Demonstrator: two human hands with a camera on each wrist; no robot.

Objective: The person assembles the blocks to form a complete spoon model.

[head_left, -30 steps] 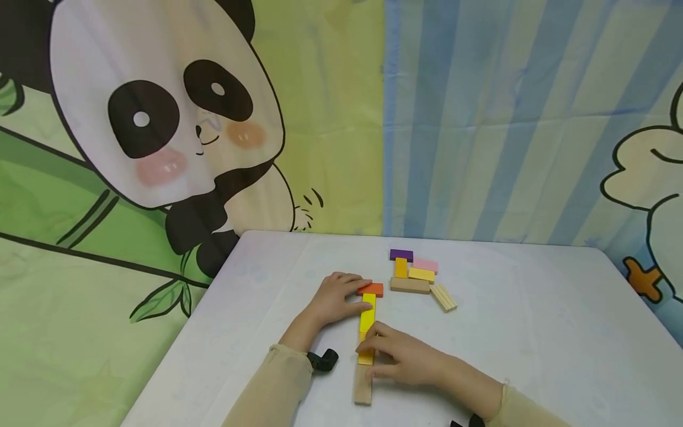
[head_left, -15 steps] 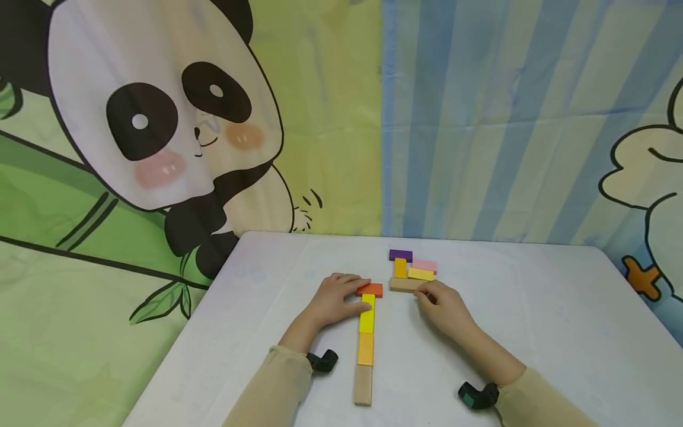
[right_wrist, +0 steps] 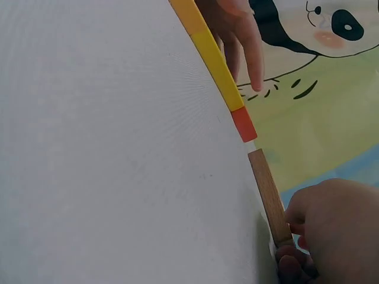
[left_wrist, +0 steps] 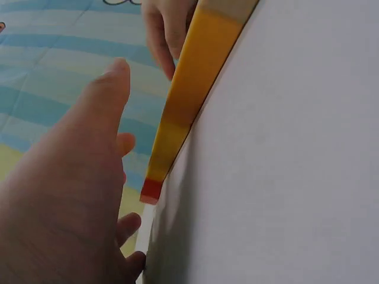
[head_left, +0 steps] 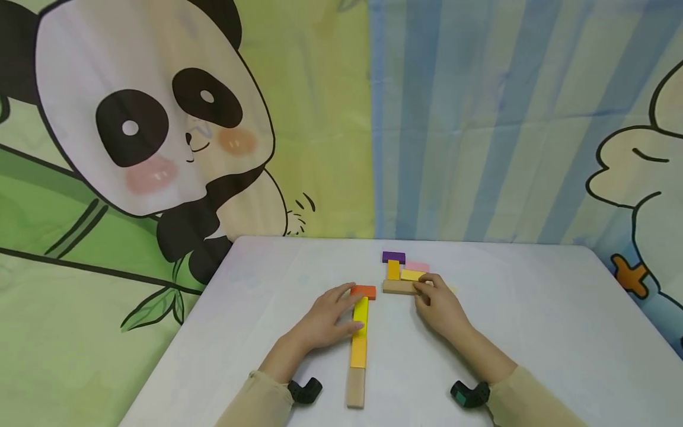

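My right hand (head_left: pixel 443 305) pinches the right end of a plain wooden block (head_left: pixel 398 287) at the front of the far group. In the right wrist view, curled fingertips close at the end of that block (right_wrist: pixel 269 192). My left hand (head_left: pixel 328 314) lies open over the left side of a row of blocks, fingers spread, holding nothing. The row runs from an orange-red block (head_left: pixel 366 293) through a yellow block (head_left: pixel 361 308) and an amber block (head_left: pixel 358 354) to a plain wooden block (head_left: pixel 356 388). My left fingertips overlap the orange-red and yellow blocks.
Behind the pinched block lie a purple block (head_left: pixel 393 257), a pink block (head_left: pixel 417 266), an upright amber block (head_left: pixel 393 270) and a pale yellow block (head_left: pixel 412 275). A pale wooden piece (head_left: pixel 453 290) peeks out behind my right hand. A patterned cloth (head_left: pixel 320 118) hangs behind the white table (head_left: pixel 507 308).
My right hand has left the amber block in the row and moved away and rightward to the far group. My left hand has shifted slightly, its fingers more spread. The head view has turned slightly.
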